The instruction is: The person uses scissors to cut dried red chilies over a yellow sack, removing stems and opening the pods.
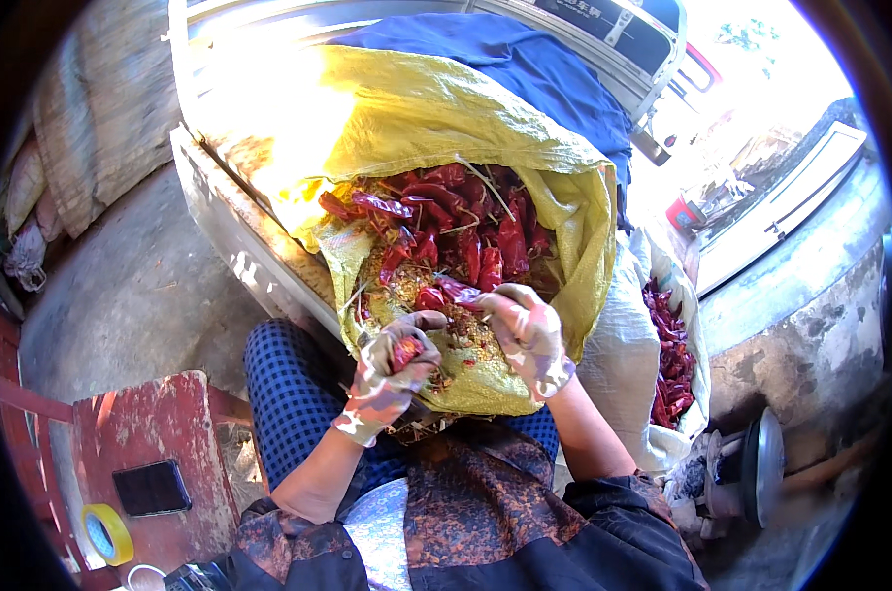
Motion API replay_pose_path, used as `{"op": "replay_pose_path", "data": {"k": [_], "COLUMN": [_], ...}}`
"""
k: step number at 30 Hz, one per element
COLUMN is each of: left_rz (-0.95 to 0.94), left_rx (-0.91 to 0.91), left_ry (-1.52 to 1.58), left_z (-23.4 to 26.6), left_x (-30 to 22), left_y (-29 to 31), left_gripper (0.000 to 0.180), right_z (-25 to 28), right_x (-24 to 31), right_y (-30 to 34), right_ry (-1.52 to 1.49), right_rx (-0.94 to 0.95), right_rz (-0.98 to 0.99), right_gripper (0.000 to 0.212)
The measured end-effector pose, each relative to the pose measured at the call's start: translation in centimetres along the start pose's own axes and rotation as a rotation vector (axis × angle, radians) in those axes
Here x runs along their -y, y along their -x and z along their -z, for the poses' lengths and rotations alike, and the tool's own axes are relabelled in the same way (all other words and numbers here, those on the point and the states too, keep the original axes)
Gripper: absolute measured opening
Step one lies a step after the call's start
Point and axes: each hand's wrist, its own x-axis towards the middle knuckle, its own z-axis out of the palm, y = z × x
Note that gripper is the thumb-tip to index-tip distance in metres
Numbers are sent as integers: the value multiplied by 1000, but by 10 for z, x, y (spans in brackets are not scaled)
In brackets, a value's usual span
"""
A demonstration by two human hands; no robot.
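Observation:
Both my hands wear pale, stained gloves over the open mouth of a yellow woven sack. My left hand is closed round a red dried chili, which shows between thumb and fingers. With its fingertips, my right hand pinches another dark red chili, its far end toward the left. A heap of dried red chilies lies in the sack beyond my hands, with thin pale stalks among them. Yellow seeds and red flakes are scattered on the sack between my hands.
The sack rests against a truck bed with a blue cloth. To the right stands a white sack with red chilies. At lower left, a worn red wooden chair bears a phone and yellow tape.

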Motion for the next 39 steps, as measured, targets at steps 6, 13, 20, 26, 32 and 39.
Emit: {"op": "replay_pose_path", "data": {"k": [6, 13, 20, 26, 32, 39], "left_rz": [-289, -187, 11, 191, 76, -252], "left_rx": [2, 156, 150, 272, 151, 9], "left_ry": [-304, 7, 38, 183, 67, -625], "left_z": [-4, -19, -15, 6, 2, -13], "left_x": [1, 1, -1, 17, 27, 5], "left_y": [-2, -2, 3, 6, 9, 7], "left_gripper": [16, 22, 63, 51, 46, 45], "right_z": [15, -8, -25, -36, -32, -35], "right_x": [32, 45, 19, 32, 29, 35], "right_y": [9, 20, 15, 20, 23, 28], "right_ry": [588, 245, -31, -148, -93, 408], "right_rx": [76, 231, 170, 195, 148, 145], "right_rz": [496, 414, 397, 202, 148, 347], "right_gripper": [27, 26, 22, 23, 21, 23]}}
